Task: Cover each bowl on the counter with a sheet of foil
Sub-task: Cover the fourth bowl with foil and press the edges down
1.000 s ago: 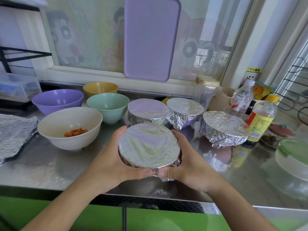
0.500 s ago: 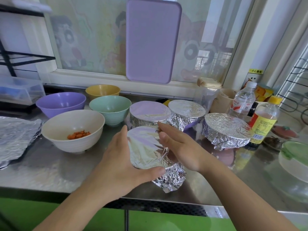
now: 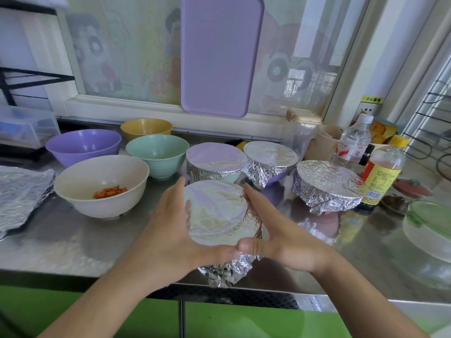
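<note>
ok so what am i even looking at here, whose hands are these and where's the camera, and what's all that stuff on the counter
No machine here: a person wears one wide-angle camera on the head, looking forward and down, so the arms reach in from below. The left hand and right hand press with fairly straight fingers against the sides of a foil-covered bowl on the steel counter. Behind it stand three more foil-wrapped bowls. To the left, four bowls are uncovered: a cream bowl with orange pieces, a green bowl, a purple bowl and a yellow bowl. Spare foil sheets lie at the far left; bottles stand on the right.
</note>
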A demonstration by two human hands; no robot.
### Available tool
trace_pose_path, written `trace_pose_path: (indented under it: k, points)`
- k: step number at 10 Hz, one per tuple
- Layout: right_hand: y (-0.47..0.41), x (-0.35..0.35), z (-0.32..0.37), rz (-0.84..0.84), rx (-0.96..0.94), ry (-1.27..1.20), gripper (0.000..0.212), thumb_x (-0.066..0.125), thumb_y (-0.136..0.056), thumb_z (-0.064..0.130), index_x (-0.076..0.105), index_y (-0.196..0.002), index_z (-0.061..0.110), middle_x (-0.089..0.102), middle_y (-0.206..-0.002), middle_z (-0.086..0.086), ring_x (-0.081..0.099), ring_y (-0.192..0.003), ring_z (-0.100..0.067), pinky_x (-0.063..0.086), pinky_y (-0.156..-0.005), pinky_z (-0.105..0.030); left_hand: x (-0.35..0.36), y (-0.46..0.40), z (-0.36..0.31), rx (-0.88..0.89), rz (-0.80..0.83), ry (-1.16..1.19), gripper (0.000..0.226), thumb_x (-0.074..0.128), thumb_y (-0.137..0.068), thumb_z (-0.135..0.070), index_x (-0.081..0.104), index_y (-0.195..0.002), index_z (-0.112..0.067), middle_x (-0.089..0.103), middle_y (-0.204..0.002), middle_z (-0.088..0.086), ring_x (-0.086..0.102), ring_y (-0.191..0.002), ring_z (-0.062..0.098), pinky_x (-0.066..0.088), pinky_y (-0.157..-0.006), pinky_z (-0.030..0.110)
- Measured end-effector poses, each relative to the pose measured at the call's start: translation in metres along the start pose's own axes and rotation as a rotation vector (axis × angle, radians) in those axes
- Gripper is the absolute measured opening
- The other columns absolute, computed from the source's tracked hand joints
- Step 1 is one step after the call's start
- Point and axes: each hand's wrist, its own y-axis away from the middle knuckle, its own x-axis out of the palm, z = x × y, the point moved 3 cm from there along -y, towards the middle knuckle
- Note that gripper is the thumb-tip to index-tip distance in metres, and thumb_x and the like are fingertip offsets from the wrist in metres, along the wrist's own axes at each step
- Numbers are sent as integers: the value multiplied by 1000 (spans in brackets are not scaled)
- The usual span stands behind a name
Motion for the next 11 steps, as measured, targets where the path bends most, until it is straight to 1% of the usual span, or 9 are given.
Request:
trace_pose_path:
  k: [2, 3, 4, 5, 6, 7, 8, 9, 11]
  points:
    - [2, -2, 1, -20, -38, 32, 109, 91, -80, 39, 9, -134, 86, 23, -149, 57, 17, -148, 20, 19, -118, -9, 4, 1, 3, 48, -40, -41, 169, 87, -31, -89, -3, -166, -38, 14, -148, -38, 25, -137, -17, 30, -112, 21]
    - [4, -1, 2, -32, -50, 16, 110, 90, -82, 21, 6, -136, 66, 28, -132, 68, 21, -134, 35, 21, -106, 4, 5, 0, 6, 59, -56, -29, 168, 89, -31, -85, 0, -166, -38, 14, -144, -41, 24, -128, -29, 27, -108, 15]
    - [8, -4, 3, -59, 15, 15, 95, 92, -78, 15, 27, -131, 58, 38, -116, 70, 33, -117, 41, 28, -95, 7, 4, -1, 8, 78, -56, -46, 166, 89, -32, -85, 0, -166, -39, 14, -145, -41, 24, -136, -21, 27, -111, 18]
    - [6, -9, 1, -42, 62, -10, 95, 95, -76, 34, 37, -151, 44, 54, -141, 40, 45, -134, 18, 37, -112, -14, 2, -2, 8, 80, -38, -55, 165, 91, -34, -84, -1, -165, -41, 14, -148, -40, 25, -139, -16, 29, -113, 21]
    - [2, -18, 6, 23, 69, -93, 78, 83, -87, 46, 36, -150, 45, 55, -137, 44, 45, -131, 22, 38, -107, -10, 0, -4, 10, 90, -23, -46, 166, 92, -33, -82, -1, -165, -42, 16, -150, -40, 26, -137, -23, 29, -111, 15]
    - [-8, -25, 17, -15, 87, -157, 65, 65, -92, 56, 29, -146, 56, 37, -136, 61, 25, -126, 39, 26, -106, 1, -1, -6, 11, 96, -2, -38, 164, 93, -35, -79, -1, -165, -42, 13, -140, -53, 22, -128, -34, 26, -101, 2]
    - [-28, -17, 18, -48, 44, 43, 95, 60, -86, 78, 18, -165, 45, 8, -167, 38, 3, -149, 23, 14, -125, -25, -1, -6, 11, 94, 6, -43, 165, 90, -34, -84, -2, -165, -42, 5, -138, -59, 23, -135, -28, 30, -112, 14]
    - [-43, -7, 19, -29, 38, 171, 89, 51, -93, 78, 19, -166, 39, 18, -170, 26, 16, -152, 10, 19, -129, -35, -3, -6, 11, 90, 13, -60, 166, 88, -36, -86, -7, -165, -42, 6, -142, -54, 20, -140, -24, 28, -114, 17]
    - [-48, -6, 17, -28, 47, 339, 78, 38, -102, 71, 22, -166, 30, 39, -160, 14, 36, -140, 0, 30, -117, -30, -4, -6, 9, 66, 4, -76, 167, 89, -38, -84, -12, -164, -40, 9, -142, -45, 16, -136, -22, 23, -111, 15]
